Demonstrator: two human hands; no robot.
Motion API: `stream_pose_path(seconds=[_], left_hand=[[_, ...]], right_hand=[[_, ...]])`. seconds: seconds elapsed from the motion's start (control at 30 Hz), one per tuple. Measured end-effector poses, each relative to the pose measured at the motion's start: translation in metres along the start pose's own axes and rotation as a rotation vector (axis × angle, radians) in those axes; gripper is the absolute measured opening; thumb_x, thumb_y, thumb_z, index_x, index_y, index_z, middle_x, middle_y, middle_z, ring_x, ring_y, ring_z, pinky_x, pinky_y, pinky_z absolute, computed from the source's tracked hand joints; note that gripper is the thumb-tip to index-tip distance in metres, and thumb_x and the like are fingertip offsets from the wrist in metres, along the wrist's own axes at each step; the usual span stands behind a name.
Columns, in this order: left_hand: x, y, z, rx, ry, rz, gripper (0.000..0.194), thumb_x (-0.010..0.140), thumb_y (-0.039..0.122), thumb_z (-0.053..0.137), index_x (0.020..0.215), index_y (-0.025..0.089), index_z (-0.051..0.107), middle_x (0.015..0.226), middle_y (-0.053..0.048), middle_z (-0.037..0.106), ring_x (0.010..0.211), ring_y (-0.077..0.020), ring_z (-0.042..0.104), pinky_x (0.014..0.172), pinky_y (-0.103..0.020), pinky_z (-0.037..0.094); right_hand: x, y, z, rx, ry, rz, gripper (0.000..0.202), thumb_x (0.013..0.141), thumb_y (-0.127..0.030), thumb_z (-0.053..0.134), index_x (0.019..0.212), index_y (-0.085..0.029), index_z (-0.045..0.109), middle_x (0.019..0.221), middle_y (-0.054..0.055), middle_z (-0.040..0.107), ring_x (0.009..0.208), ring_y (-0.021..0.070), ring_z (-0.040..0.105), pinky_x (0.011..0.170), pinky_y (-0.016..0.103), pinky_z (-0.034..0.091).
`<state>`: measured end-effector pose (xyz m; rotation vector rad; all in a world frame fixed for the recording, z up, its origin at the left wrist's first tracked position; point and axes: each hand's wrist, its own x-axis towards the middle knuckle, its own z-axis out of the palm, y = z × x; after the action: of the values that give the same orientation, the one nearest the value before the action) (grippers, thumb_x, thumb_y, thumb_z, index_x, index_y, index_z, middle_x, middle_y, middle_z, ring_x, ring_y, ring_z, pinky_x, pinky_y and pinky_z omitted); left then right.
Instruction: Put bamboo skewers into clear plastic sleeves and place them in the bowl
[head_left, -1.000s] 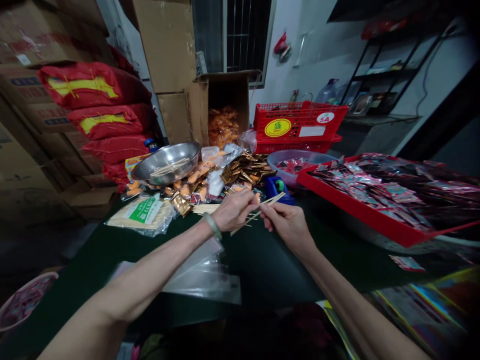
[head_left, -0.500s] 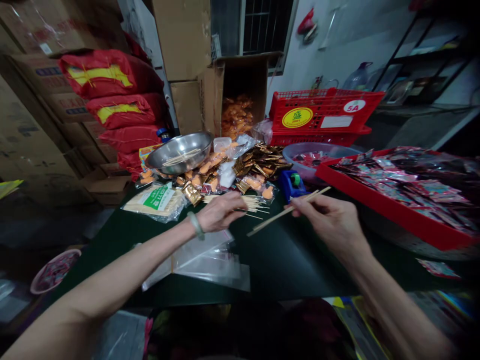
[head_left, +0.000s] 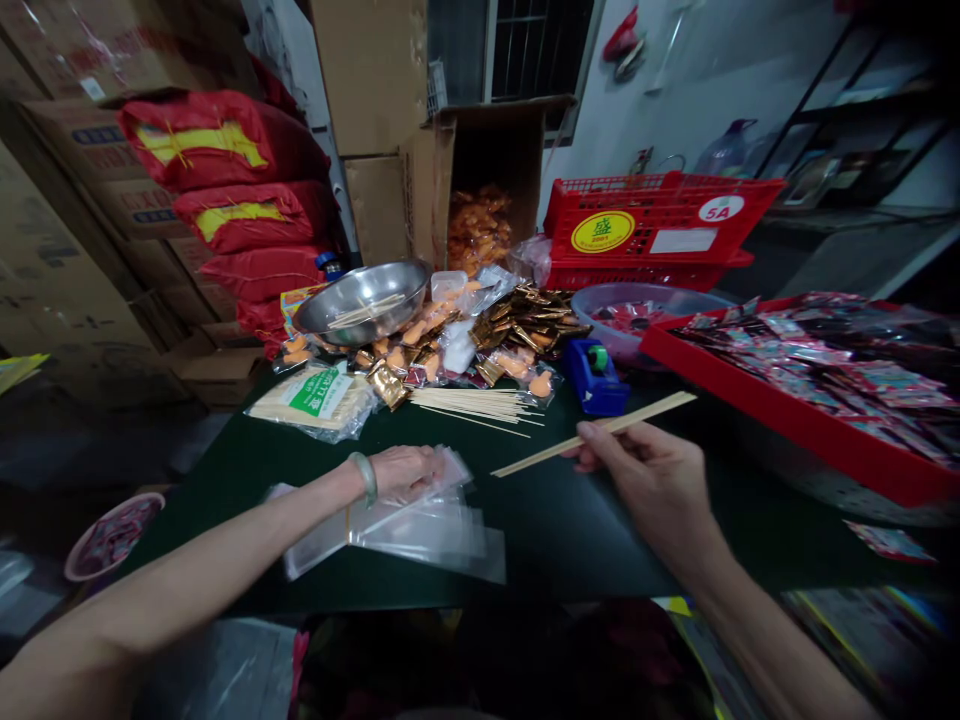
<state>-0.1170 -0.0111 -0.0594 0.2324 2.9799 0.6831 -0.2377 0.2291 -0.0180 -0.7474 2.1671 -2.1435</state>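
Right hand (head_left: 654,468): clamped on a small bundle of pale sticks (head_left: 529,459), thumb above and fingers beneath. The bundle is held over the desk (head_left: 555,540), at a slant: one end points toward the left hand's side, the other rises past the knuckles to the right. Number of sticks in the grip: cannot tell.

Left hand (head_left: 405,470): palm down, fingers bent and together at the upper end of the clear plastic bags (head_left: 435,540), touching them. Whether the fingertips pinch a bag cannot be told. A pale green bangle (head_left: 366,480) circles the wrist. The bags lie fanned and overlapping on the desk, partly under the hand and forearm. The two hands are well apart.

Loose sticks (head_left: 480,404) lie in a flat pile beyond the hands, roughly side by side. To their left lies a clear packet (head_left: 311,400) with a green label, with more sticks inside. A blue tape dispenser (head_left: 596,380) stands just beyond the right hand. Behind the pile: gold-wrapped packets (head_left: 529,318), heaped; to the left of these, a metal bowl (head_left: 405,295), tilted, with sticks in it. At right, a red tray (head_left: 780,408) heaped with small printed packets.
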Motion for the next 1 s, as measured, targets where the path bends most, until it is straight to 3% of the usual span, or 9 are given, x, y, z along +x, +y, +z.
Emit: stream_pose_path(seconds=[0.1,0.27,0.43,0.77,1.0], left_hand=[[-0.002,0.003,-0.004,0.111,-0.057,0.045,0.008,0.07,0.009,0.05,0.07,0.014,0.055,0.07,-0.001,0.053,0.056,-0.0109,0.045,0.052,-0.021,0.03],[-0.007,0.009,-0.006,0.2,-0.014,0.063,0.016,0.075,0.009,0.043,0.065,0.014,0.054,0.071,-0.001,0.053,0.059,-0.0108,0.046,0.052,-0.021,0.029],[-0.009,0.011,-0.004,0.232,0.035,0.068,0.022,0.078,0.011,0.04,0.063,0.014,0.055,0.07,-0.002,0.052,0.061,-0.0112,0.046,0.053,-0.021,0.029],[-0.006,0.016,0.003,0.291,0.081,0.131,0.027,0.081,0.013,0.04,0.057,0.013,0.052,0.063,0.0,0.047,0.054,-0.0095,0.042,0.048,-0.024,0.024],[-0.007,0.015,-0.009,0.404,0.012,0.171,0.026,0.083,0.01,0.037,0.061,0.014,0.051,0.066,-0.001,0.048,0.058,-0.0114,0.042,0.05,-0.024,0.025]], right_hand=[[-0.008,0.008,0.027,0.136,-0.009,0.065,0.024,0.064,-0.038,0.068,0.062,-0.016,0.061,0.05,0.001,0.06,0.047,0.0145,0.058,0.042,0.025,0.049],[-0.011,0.025,0.058,0.278,0.04,0.185,0.024,0.064,-0.036,0.068,0.064,-0.013,0.059,0.051,0.001,0.059,0.049,0.0144,0.06,0.043,0.024,0.05],[-0.005,0.016,0.06,0.364,0.187,0.185,0.023,0.064,-0.034,0.068,0.068,-0.013,0.058,0.05,-0.002,0.058,0.052,0.0144,0.061,0.044,0.023,0.05],[-0.004,0.032,0.069,0.224,0.033,0.292,0.025,0.065,-0.038,0.064,0.067,-0.013,0.058,0.048,-0.001,0.056,0.042,0.0103,0.054,0.033,0.017,0.036],[0.001,0.038,0.069,0.276,-0.024,0.409,0.025,0.059,-0.036,0.067,0.061,-0.013,0.056,0.045,-0.001,0.056,0.038,0.0099,0.053,0.03,0.016,0.035]])
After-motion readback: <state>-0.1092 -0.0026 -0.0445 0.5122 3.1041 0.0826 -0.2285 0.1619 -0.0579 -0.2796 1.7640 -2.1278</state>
